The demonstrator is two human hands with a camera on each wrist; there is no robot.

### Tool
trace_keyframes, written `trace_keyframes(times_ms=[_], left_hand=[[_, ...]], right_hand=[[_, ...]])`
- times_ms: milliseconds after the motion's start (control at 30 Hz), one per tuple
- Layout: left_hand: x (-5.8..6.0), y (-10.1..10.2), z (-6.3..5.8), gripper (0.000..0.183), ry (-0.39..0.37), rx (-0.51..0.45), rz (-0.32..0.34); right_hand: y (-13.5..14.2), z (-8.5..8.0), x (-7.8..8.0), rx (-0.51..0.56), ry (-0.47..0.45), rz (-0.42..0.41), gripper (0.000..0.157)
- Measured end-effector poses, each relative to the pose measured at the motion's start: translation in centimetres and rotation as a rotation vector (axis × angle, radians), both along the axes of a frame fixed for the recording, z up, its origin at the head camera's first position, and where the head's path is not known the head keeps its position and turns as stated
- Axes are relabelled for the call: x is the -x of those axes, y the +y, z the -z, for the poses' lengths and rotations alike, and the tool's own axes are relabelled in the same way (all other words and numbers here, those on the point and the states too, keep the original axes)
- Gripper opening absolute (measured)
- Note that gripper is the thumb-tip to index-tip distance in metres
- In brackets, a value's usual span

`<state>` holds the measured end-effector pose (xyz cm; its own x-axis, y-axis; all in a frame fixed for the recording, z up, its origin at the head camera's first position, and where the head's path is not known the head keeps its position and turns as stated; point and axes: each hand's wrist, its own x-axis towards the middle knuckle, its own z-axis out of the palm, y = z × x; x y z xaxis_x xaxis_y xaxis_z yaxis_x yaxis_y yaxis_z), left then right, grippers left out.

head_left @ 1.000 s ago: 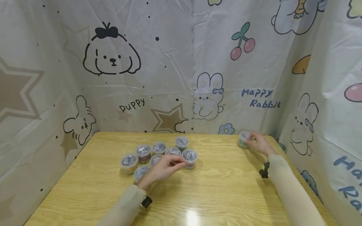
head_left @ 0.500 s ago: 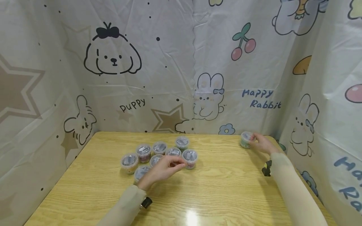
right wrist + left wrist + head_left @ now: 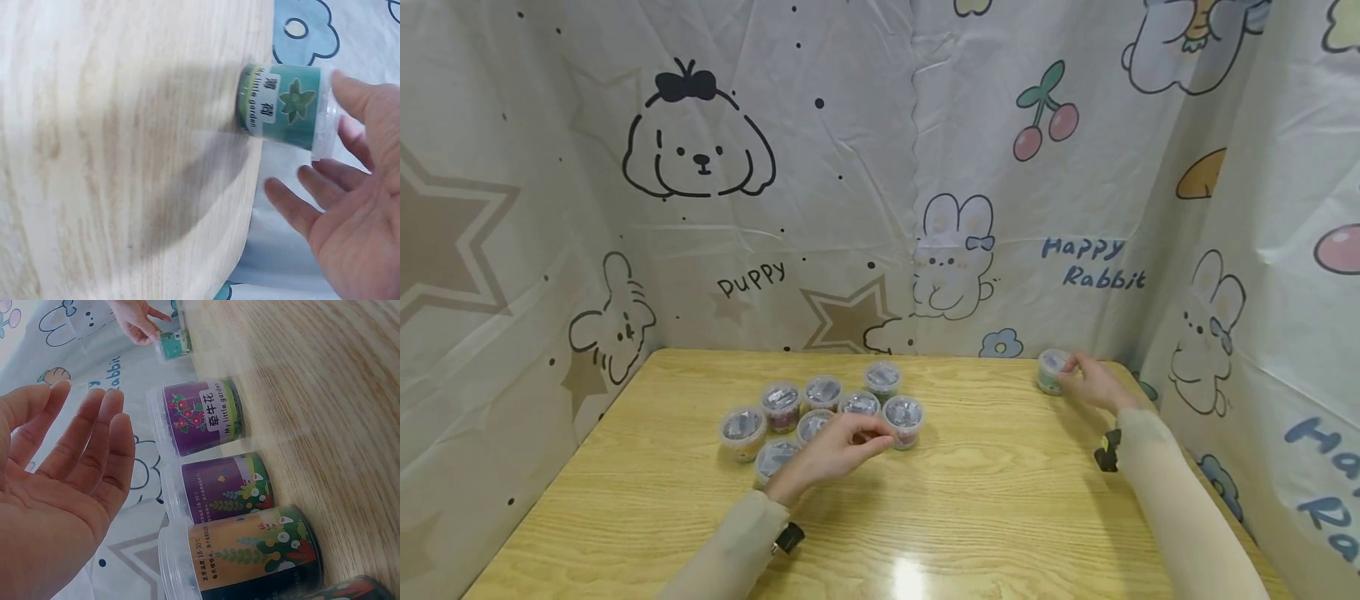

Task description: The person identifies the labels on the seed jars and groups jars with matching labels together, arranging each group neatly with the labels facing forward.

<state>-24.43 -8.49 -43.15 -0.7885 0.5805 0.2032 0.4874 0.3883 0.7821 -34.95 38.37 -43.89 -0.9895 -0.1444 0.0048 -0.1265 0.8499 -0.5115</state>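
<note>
At the table's far right corner, my right hand (image 3: pixel 1096 385) holds a small lidded plastic tub (image 3: pixel 1049 377) by its lid, thumb on one side and fingers on the other. The right wrist view shows its green label (image 3: pixel 294 103) with a leaf picture and "My little garden"; the tub stands upright. My left hand (image 3: pixel 829 450) hovers over the front of a cluster of similar tubs, fingers loosely bent and holding nothing. Nearest its fingertips is a purple-labelled tub (image 3: pixel 203 415). Another purple tub (image 3: pixel 222 487) and a tan one (image 3: pixel 253 553) stand beside it in the left wrist view.
Several clear-lidded tubs, among them a yellowish one (image 3: pixel 743 433) and a green one (image 3: pixel 882 379), stand left of centre on the wooden table (image 3: pixel 985 517). A printed cloth curtain (image 3: pixel 850 167) hangs along the back and both sides. My left arm crosses the front.
My right hand and the green tub shifted slightly right between the first two frames, then stayed put. The left hand and the clustered tubs hold their places.
</note>
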Motion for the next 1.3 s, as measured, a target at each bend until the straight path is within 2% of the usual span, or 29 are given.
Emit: trace_keyframes(times_ms=[100,367,567,733,1067,1167,1300], left_hand=[[0.0,-0.1,0.0,0.016,0.011,-0.002,0.002],[0.0,-0.1,0.0,0.020,0.016,-0.024,-0.031],[0.0,-0.1,0.1,0.021,0.048,-0.047,-0.123],[0.2,0.1,0.2,0.020,0.109,-0.082,-0.213],[0.4,0.5,0.4,0.016,0.110,-0.095,-0.315],[0.5,0.6,0.4,0.014,0.116,-0.098,-0.329],[0.6,0.6,0.6,0.012,0.122,-0.087,-0.341]], right_hand=[[-0.2,0.2,-0.1,0.024,0.034,0.016,0.033],[-0.8,0.2,-0.1,0.023,0.192,0.028,0.027],[-2.3,-0.4,-0.1,-0.013,0.283,0.030,0.024],[-3.8,-0.3,-0.4,-0.012,0.314,0.034,0.026],[-6.8,0.4,-0.2,-0.022,0.390,-0.046,0.022],[-7.8,0.8,-0.2,-0.025,0.383,-0.067,0.021],[-9.0,1.1,-0.4,0.008,0.326,-0.083,0.020]])
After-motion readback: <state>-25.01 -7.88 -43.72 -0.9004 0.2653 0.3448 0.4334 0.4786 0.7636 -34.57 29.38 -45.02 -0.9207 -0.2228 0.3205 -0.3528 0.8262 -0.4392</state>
